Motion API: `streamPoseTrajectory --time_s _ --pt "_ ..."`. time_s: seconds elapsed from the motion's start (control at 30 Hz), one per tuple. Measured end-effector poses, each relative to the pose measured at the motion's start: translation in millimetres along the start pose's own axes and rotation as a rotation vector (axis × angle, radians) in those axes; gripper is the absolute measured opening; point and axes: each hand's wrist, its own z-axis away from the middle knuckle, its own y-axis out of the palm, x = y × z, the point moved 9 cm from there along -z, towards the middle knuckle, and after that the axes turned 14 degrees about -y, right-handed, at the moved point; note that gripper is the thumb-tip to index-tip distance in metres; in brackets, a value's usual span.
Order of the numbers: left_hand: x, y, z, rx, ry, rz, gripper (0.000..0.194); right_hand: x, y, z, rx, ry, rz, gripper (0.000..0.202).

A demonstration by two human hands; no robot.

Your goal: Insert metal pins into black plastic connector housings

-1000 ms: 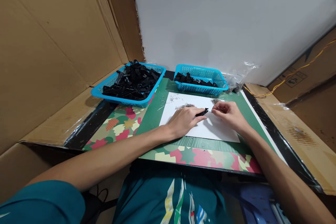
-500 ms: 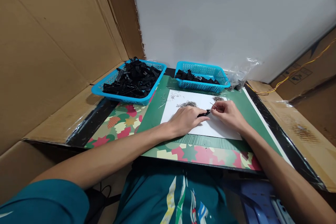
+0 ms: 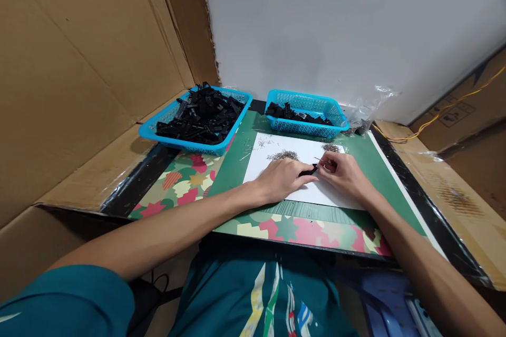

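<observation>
Over a white sheet (image 3: 256, 160), my left hand (image 3: 280, 180) pinches a small black part (image 3: 308, 171) between thumb and fingers. Close against the part's right end, my right hand (image 3: 340, 171) has its fingertips closed on a thin metal pin-like tool (image 3: 318, 158). Whatever else those fingertips hold is too small to make out. Just behind my left hand lies a pile of tiny metal pieces (image 3: 285, 155). A second small pile (image 3: 330, 148) sits behind my right hand. Some pieces are scattered at the sheet's back left.
Back left, a large blue basket (image 3: 185, 146) is heaped with black parts. A smaller blue basket (image 3: 304, 127) with fewer parts stands behind the sheet, beside clear plastic bags (image 3: 361, 116). Cardboard (image 3: 79, 37) rises at the left, with a pale wall behind.
The view has shifted slightly. My left hand stays on the black part, and the thin tool in my right hand has tilted a little at the part's end.
</observation>
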Motion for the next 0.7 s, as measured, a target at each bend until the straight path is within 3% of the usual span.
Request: streamPoseTrajectory --time_s 0.53,0.7 --pt "-2.1 1.6 -3.5 0.008 -0.009 -0.044 0.043 2.5 3.4 0.1 -0.021 -0.002 0.005 0.021" --pt "-1.3 -2.6 -1.2 -0.007 -0.015 -0.056 0.041 2.6 1.5 -3.2 0.037 -0.011 -0.066 0.022"
